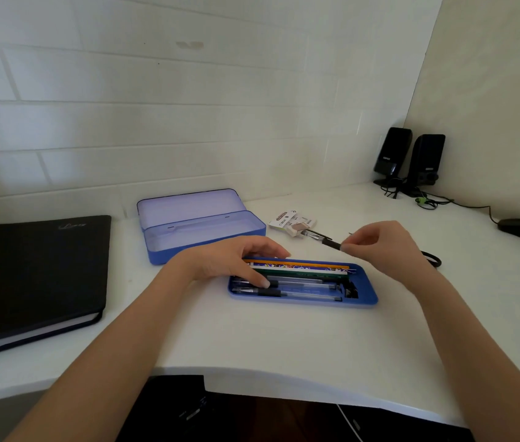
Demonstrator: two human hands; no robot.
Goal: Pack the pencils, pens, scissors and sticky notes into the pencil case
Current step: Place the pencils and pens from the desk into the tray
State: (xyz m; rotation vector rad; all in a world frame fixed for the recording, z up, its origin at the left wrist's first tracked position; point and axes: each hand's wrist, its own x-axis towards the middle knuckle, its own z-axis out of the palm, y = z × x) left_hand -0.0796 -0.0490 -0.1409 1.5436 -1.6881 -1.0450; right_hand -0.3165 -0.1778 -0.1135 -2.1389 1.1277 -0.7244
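Our right hand (379, 247) pinches a pen (322, 239); left hand (236, 260) lies flat, steadying the tray (365, 301); it's crowded, so we could jam it crooked.

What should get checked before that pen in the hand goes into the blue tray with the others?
1. Right hand pinches the black pen by its near end: ok.
2. Left hand steadies the blue tray, thumb on a pen inside: ok.
3. Room left in the tray beside the pencils: cannot tell.
4. Pencil case open and ready: ok.
5. Scissors packed: not ok, they lie on the desk behind the right wrist.
6. Sticky notes located: cannot tell.
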